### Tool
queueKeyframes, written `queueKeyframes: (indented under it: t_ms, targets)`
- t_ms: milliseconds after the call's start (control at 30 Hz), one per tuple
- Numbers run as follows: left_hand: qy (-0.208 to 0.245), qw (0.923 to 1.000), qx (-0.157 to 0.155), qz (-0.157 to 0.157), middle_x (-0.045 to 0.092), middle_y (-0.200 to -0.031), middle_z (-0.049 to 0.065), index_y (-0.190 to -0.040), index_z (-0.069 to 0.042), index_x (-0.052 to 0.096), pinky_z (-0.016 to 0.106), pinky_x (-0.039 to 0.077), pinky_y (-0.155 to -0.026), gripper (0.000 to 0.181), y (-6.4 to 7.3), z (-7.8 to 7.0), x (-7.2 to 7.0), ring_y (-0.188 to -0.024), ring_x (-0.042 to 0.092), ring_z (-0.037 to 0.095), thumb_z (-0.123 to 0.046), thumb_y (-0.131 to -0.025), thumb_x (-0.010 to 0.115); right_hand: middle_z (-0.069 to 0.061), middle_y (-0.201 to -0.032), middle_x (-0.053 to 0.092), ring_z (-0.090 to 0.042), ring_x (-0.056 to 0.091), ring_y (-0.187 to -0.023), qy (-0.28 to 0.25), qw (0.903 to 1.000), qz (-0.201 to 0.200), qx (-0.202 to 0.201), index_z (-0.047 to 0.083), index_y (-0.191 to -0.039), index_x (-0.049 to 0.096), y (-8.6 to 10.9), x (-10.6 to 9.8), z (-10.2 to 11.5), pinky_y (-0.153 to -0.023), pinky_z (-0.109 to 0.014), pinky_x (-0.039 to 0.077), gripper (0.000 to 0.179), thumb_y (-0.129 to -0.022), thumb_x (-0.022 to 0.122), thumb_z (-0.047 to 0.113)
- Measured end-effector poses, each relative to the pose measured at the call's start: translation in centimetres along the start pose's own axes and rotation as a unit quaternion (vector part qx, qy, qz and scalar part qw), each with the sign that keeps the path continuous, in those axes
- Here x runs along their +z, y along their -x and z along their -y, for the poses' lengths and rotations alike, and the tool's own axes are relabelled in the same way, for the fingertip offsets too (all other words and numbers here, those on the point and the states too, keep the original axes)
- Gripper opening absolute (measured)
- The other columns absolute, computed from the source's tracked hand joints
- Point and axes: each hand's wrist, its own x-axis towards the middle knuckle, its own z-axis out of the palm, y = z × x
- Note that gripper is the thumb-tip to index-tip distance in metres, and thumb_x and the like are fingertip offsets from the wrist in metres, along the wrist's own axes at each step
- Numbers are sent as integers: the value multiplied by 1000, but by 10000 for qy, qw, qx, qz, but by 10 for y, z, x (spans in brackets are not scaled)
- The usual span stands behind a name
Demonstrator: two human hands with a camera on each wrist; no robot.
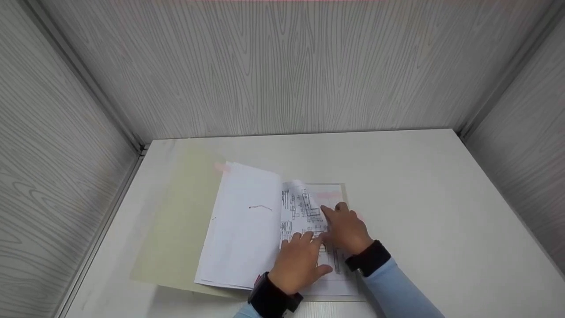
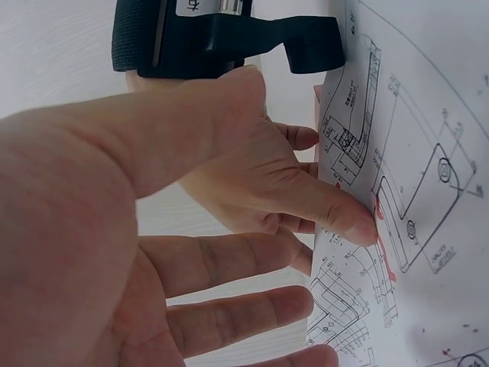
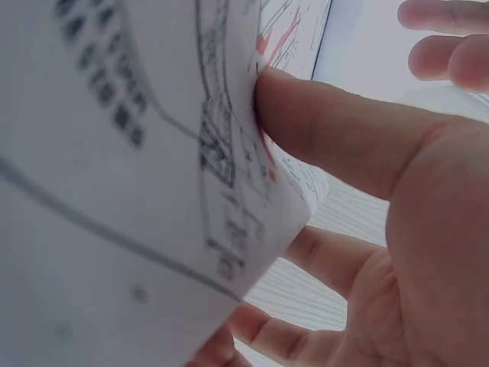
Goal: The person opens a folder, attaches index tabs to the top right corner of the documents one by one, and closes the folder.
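A bound set of papers lies spread on the table, with a blank-backed page (image 1: 242,234) turned to the left over a pale yellow-green cover (image 1: 167,243). Beside it a sheet with technical drawings (image 1: 293,212) curls up from the pages below. My right hand (image 1: 348,229) pinches the right edge of this sheet; in the right wrist view its thumb (image 3: 321,122) lies on the printed face and other fingers are behind the paper. My left hand (image 1: 298,260) is over the lower part of the drawings, fingers spread and fairly straight (image 2: 237,321).
The white table (image 1: 441,212) extends around the papers. Grey wood-grain panels (image 1: 282,66) stand at the back and both sides. Pinkish tabs (image 1: 222,167) stick to some page edges. Black bands (image 1: 371,258) are on both wrists.
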Motion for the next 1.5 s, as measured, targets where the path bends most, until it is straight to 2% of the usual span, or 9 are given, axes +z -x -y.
queueKeyframes:
  t_ms: [133,367,567,767,900,1100,1200,1333,1500]
  targets:
    - [-26,10000,-1,-16,62,-118,8,-126,-11,62,45,50,-72,68,0,1,-1,-99,57,27,-56,-76,73,-19,-138,44,-39,53,-114,-120,9999,-8,-58,23,-144,46,0,-2,1,-82,-51,51,76,-77,79,31]
    - [-12,10000,-42,-79,63,-114,6,-121,-13,65,44,50,-70,65,0,1,-2,-95,58,26,-57,-74,74,-18,-145,35,-33,59,-104,-713,9974,30,-59,23,-146,43,4,-12,-3,-79,-45,54,76,-79,78,28]
    - [201,9997,-99,1,62,-114,5,-122,-13,65,43,50,-72,63,-1,0,-5,-96,57,25,-55,-75,75,-17,-142,33,-31,57,-106,-1674,9854,-291,-35,8,-141,41,3,-28,-16,-81,-44,53,66,-87,71,29]
    - [425,9989,6,-190,63,-112,6,-120,-10,66,40,51,-76,58,-1,0,-12,-96,59,22,-50,-78,74,-14,-110,52,-25,57,-83,-3103,9505,-140,9,2,-120,38,0,-47,-30,-70,-35,49,50,-91,64,35]
    - [762,9944,360,-631,64,-107,4,-115,-8,67,32,52,-79,50,2,-3,-18,-94,60,18,-44,-81,74,-16,-104,58,-27,62,-82,-4079,9120,400,-185,2,-116,43,-1,-51,-33,-74,-37,52,45,-96,56,39]
    - [1286,9689,1423,-1563,61,-88,-5,-97,-12,68,15,46,-69,28,11,-18,-30,-78,56,6,-38,-86,71,-16,-101,62,-29,63,-84,-4760,8681,1258,-631,5,-115,57,1,-46,-27,-74,-39,54,41,-101,44,41]
    - [1471,9522,1976,-1804,59,-84,-7,-93,-14,68,10,43,-68,24,18,-30,-35,-74,54,2,-37,-88,69,-16,-103,64,-31,65,-85,-4607,8657,1702,-962,6,-120,57,2,-39,-20,-73,-42,55,36,-101,46,35]
    - [1646,9340,2670,-1709,58,-82,-9,-93,-14,70,5,40,-69,24,28,-46,-40,-74,50,-2,-38,-92,63,-12,-108,67,-31,67,-86,-4075,8798,2007,-1402,18,-132,53,4,-29,-8,-73,-45,54,33,-100,51,26]
    - [1671,9304,3057,-1138,57,-81,-7,-100,-12,71,3,36,-66,34,34,-56,-41,-70,45,-2,-39,-99,51,-2,-126,61,-25,64,-103,-3428,8925,1834,-2287,32,-146,39,6,-15,4,-83,-41,52,49,-100,51,18]
